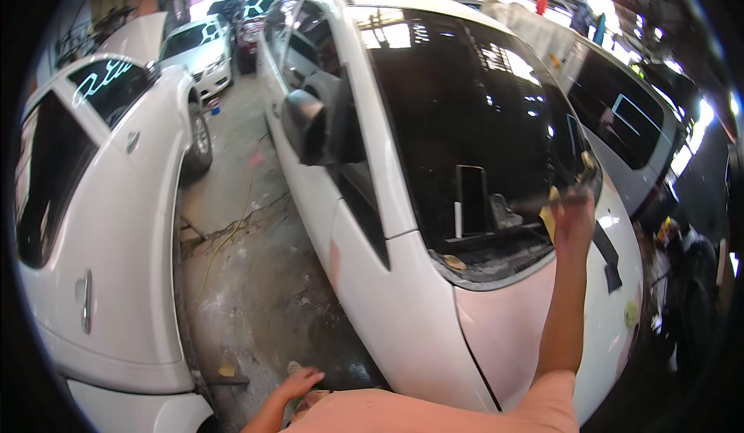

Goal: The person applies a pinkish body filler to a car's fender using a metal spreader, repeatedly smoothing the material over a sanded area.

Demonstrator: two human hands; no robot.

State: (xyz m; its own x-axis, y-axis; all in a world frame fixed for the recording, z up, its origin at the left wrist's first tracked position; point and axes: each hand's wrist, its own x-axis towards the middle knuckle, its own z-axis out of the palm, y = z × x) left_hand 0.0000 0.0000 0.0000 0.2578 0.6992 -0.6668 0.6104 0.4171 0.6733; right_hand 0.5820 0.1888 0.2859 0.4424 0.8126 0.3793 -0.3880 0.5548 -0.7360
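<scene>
My right hand (572,220) reaches out over the bonnet to the lower far corner of the dark windscreen (465,123) of a white car. Its fingers are closed around a dark, narrow thing blurred by motion, whose kind I cannot make out. A yellow piece (548,222), like paper, shows beside the fingers against the glass. Low in the view, my left hand (302,383) hangs beside the car with its fingers loosely stretched and nothing visible in them. The bonnet (508,321) has a dull pinkish patch near the windscreen. A black strip (608,262) lies across it.
A black wing mirror (304,127) juts from this car's side. To the left stands another white car (132,224), across a stained concrete floor (256,278) with a thin yellow cable (225,243). More vehicles stand behind, including a white car (198,53) and a van (620,115).
</scene>
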